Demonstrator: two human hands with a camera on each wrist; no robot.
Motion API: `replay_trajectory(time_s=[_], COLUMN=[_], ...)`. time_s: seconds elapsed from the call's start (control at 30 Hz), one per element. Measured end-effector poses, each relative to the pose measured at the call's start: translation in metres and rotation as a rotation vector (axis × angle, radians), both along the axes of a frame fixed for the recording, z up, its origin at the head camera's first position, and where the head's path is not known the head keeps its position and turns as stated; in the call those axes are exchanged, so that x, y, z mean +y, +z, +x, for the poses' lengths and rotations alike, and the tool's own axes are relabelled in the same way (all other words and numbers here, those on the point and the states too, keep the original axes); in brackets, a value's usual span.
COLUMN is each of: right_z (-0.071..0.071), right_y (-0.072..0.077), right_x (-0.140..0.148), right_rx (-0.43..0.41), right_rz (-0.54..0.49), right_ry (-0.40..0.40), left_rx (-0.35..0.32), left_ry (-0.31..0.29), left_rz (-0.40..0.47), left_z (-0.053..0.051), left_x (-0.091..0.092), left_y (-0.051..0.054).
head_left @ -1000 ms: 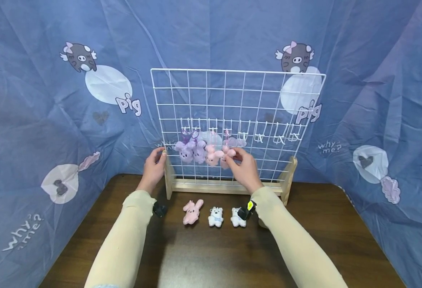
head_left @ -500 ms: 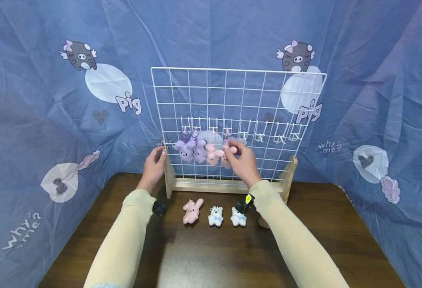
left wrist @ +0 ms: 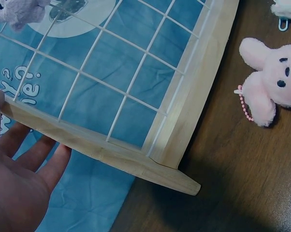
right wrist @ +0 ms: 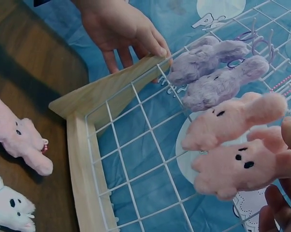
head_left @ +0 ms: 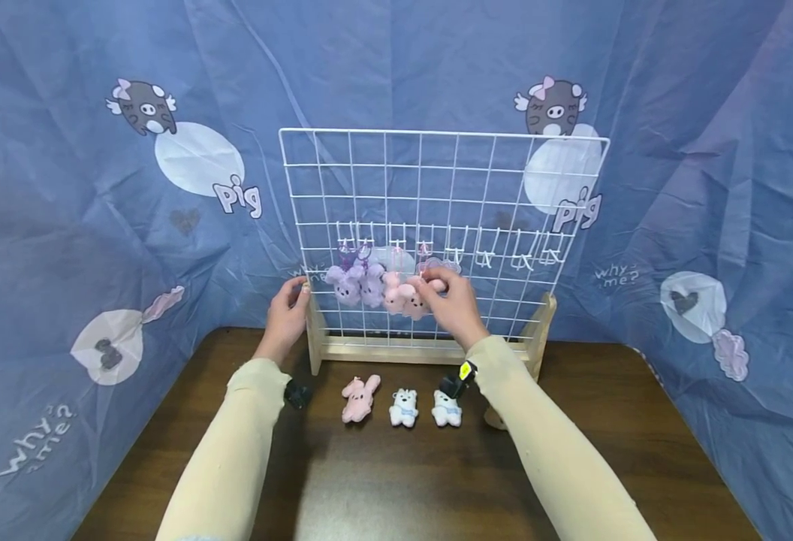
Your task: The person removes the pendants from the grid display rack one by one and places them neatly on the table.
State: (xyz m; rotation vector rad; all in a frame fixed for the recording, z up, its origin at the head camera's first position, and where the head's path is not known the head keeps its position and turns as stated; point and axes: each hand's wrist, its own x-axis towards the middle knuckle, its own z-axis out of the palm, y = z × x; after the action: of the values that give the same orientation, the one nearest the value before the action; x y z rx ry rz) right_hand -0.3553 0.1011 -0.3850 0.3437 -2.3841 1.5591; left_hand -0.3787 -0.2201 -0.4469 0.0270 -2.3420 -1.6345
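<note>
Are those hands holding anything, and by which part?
The right grip holds the rightmost hanging pink bunny plush by its ear end; the left grip holds the wooden side support near its top.

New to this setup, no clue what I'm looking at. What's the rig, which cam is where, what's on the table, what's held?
No robot here: these are a person's two bare hands. The wide picture is from a camera worn on the head, looking forward and down. The two close-ups are from wrist cameras, one per arm, each watching its own hand's work.

The left hand grips the wooden side post of a wire rack. The right hand pinches a pink plush toy at the rack, next to another pink toy and two purple toys.

On the table lie a third pink toy, two white toys and something brown, mostly hidden by the right sleeve.
</note>
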Motion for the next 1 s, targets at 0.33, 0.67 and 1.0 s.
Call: replay_trajectory(time_s=[0.33, 0.67, 1.0], right_z=[0.0, 0.005, 0.009], right_y=[0.002, 0.003, 0.006], right_x=[0.0, 0.004, 0.01], right_rx=[0.027, 0.068, 0.097], right_rz=[-0.021, -0.045, -0.064], right_ry=[-0.001, 0.024, 0.048], left_rx=[-0.015, -0.027, -0.028], left_ry=[-0.009, -0.016, -0.021], left_rz=[0.011, 0.019, 0.034], left_z=[0.002, 0.002, 0.001], left_x=[0.0, 0.001, 0.0], left_y=[0.004, 0.004, 0.003])
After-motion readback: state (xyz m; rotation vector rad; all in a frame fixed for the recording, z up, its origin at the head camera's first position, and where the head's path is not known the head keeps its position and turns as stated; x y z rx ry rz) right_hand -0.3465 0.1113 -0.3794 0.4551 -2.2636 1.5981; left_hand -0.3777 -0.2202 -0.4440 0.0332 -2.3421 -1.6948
